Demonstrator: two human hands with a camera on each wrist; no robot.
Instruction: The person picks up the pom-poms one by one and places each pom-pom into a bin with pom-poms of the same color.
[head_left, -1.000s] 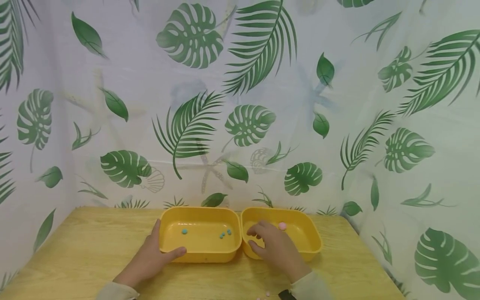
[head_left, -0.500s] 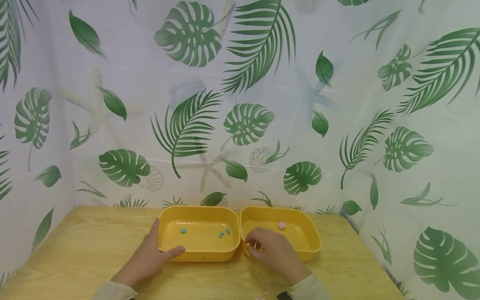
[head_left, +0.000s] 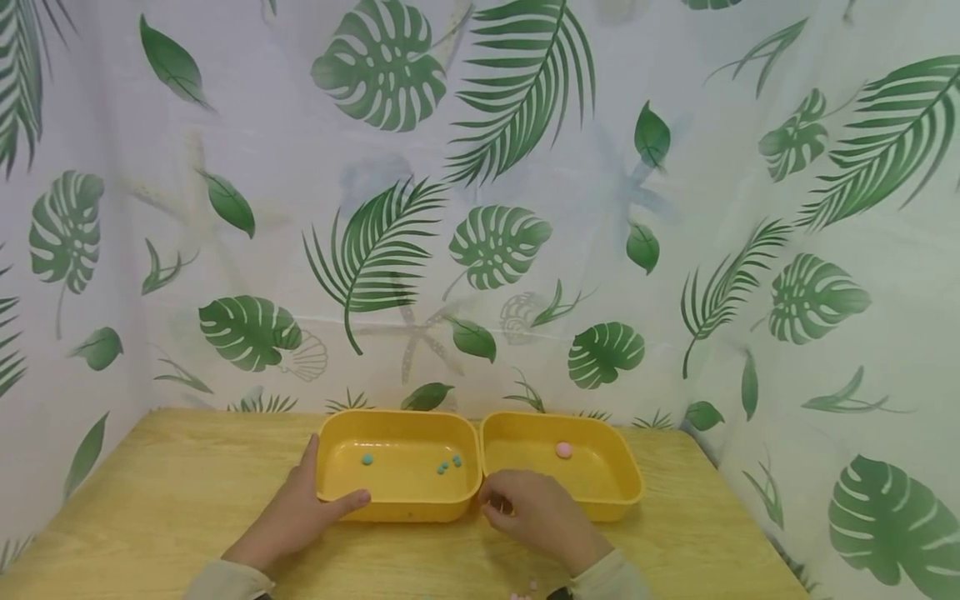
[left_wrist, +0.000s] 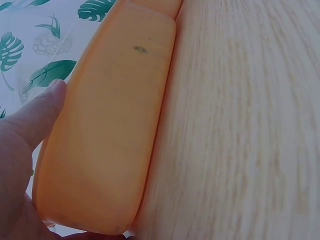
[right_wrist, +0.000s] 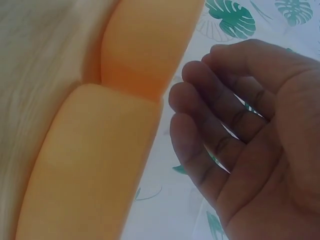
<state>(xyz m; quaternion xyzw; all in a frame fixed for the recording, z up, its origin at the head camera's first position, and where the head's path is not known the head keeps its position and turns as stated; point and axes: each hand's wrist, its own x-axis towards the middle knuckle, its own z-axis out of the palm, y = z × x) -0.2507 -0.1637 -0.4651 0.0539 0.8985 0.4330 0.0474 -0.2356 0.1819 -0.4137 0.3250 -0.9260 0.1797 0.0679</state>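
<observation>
My left hand [head_left: 296,512] grips the near left corner of the left yellow tub [head_left: 408,510], thumb over the front rim and fingers along the end. In the left wrist view, the thumb [left_wrist: 42,112] lies at the rim of this tub [left_wrist: 105,115]. A larger blue-green ball [head_left: 367,459] and several tiny blue-green balls [head_left: 444,466] lie inside. Over the near left corner of the right yellow tub [head_left: 618,505] is my right hand [head_left: 536,517]. Its fingers [right_wrist: 187,135] are loosely bent, with nothing visible in them. A pink ball [head_left: 563,450] sits in that tub.
The two tubs stand side by side on a wood-grain table [head_left: 202,467], near its back edge. Behind is a white cloth [head_left: 420,183] printed with green leaves. Tiny pink pieces [head_left: 520,597] lie on the table at the bottom of the head view.
From over the inside of the right tub, my right hand has come down and nearer me, to its near left corner, and its fingers have curled more. My left hand stays put.
</observation>
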